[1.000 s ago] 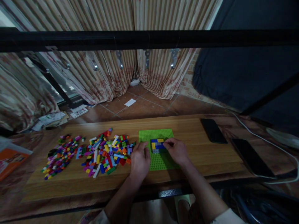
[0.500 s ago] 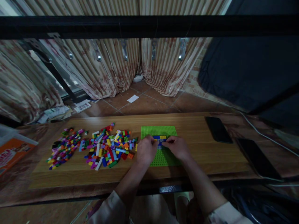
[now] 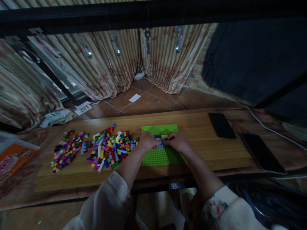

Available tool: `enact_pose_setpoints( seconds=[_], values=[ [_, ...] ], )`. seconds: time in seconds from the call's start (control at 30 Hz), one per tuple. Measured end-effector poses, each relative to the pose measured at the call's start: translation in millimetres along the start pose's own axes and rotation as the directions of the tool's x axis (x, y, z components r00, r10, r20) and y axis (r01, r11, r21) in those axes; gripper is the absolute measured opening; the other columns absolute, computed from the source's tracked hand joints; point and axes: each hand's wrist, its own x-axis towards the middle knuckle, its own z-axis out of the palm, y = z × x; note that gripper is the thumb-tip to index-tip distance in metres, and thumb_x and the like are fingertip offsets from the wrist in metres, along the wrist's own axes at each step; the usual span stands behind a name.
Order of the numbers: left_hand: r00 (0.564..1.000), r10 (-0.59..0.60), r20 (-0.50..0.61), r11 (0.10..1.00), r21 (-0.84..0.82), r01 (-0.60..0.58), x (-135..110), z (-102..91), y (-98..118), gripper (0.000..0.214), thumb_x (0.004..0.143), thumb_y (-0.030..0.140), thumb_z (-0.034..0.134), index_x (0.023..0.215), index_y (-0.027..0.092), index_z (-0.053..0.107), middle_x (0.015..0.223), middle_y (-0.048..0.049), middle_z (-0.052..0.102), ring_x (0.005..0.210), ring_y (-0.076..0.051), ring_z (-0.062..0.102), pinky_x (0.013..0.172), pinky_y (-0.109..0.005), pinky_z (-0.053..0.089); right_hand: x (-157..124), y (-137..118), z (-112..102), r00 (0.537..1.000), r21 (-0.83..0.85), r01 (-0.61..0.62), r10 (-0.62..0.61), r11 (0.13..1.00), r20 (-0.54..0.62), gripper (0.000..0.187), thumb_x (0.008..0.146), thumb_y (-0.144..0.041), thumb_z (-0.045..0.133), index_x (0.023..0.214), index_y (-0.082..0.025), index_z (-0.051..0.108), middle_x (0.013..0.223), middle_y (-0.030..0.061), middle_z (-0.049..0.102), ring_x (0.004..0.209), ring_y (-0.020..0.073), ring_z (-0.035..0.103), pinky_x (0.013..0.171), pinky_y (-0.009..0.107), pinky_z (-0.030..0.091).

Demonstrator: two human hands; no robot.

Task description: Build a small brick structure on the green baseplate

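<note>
On the wooden board lies a green studded baseplate (image 3: 155, 158). Blue, yellow and greyish toy bricks (image 3: 163, 136) form a small cluster near its middle. From the left, my left hand (image 3: 146, 141) reaches over the plate, its fingers closed at the cluster's left end. My right hand (image 3: 179, 141) pinches at the right end, thumb and forefinger together against the bricks. The fingers partly cover the cluster, so I cannot make out which single brick each hand grips.
Left of the plate spread a large heap of mixed toy bricks (image 3: 109, 148) and a heap of smaller pieces (image 3: 68, 148). An orange-labelled tub (image 3: 14, 156) stands far left. Two dark phones, one farther back (image 3: 222, 125) and one nearer (image 3: 262, 152), lie right. A black beam (image 3: 153, 14) crosses above.
My view has tilted and shifted slightly. Both hands stay at the brick cluster, with small finger shifts. My left forearm now comes in more from the left.
</note>
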Motion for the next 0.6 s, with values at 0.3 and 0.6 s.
enact_pose_setpoints(
  seconds=[0.3,0.6],
  values=[
    [0.994,-0.110,0.021,0.994,-0.001,0.110,-18,-4.8,19,0.026,0.075,0.024,0.070,0.054,0.014,0.057,0.074,-0.0044,0.074,0.065,-0.012,0.069,0.052,-0.014,0.049,-10,-6,-4,0.996,0.036,0.080,-0.078,0.996,-0.047,0.016,0.058,-0.034,0.076,0.056,-0.022,0.067,0.057,0.0001,0.064,0.054,0.0154,0.057,0.049,0.025,0.036],
    [0.996,-0.090,-0.025,0.995,-0.039,0.089,-17,-12.6,7,0.031,0.091,0.035,0.049,0.078,0.013,0.067,0.078,-0.0082,0.075,0.067,-0.013,0.071,0.057,-0.018,0.052,2,18,-24,0.986,0.086,0.088,-0.074,0.992,-0.153,0.037,0.086,-0.039,0.045,0.066,-0.018,0.069,0.058,0.0056,0.067,0.054,0.0177,0.061,0.051,0.027,0.042]
  ],
)
